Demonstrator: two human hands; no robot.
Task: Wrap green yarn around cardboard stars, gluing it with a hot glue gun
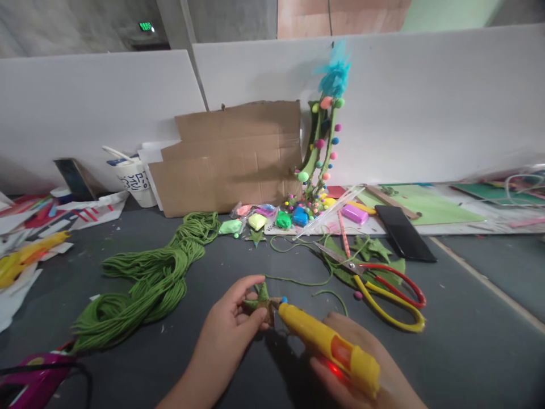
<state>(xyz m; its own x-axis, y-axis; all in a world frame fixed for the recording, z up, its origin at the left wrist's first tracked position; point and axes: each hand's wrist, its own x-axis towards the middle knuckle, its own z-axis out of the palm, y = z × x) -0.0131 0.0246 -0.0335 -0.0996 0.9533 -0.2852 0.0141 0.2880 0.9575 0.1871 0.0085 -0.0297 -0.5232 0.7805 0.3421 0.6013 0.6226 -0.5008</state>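
Between the thumb and fingers of my left hand [234,326] is a small green felt star [263,292], partly hidden by the fingers. My right hand [361,346] grips a yellow glue gun [317,332], its nozzle pointing left at the star's edge. A tiny blue pom-pom [284,300] shows by the nozzle; whether it touches the star I cannot tell. A red light glows under the glue gun. Right of the hands lie scissors [353,267] with red and yellow handles, on green felt pieces [372,248]. A purple pom-pom [358,295] rests beside them.
Green yarn [157,272] lies in a long skein at left. A magenta device [36,378] with a black cord sits front left. Behind stand cardboard [238,153], a cup [136,182] and a pom-pom-decorated green stand [321,142]. A black phone [404,233] lies at right.
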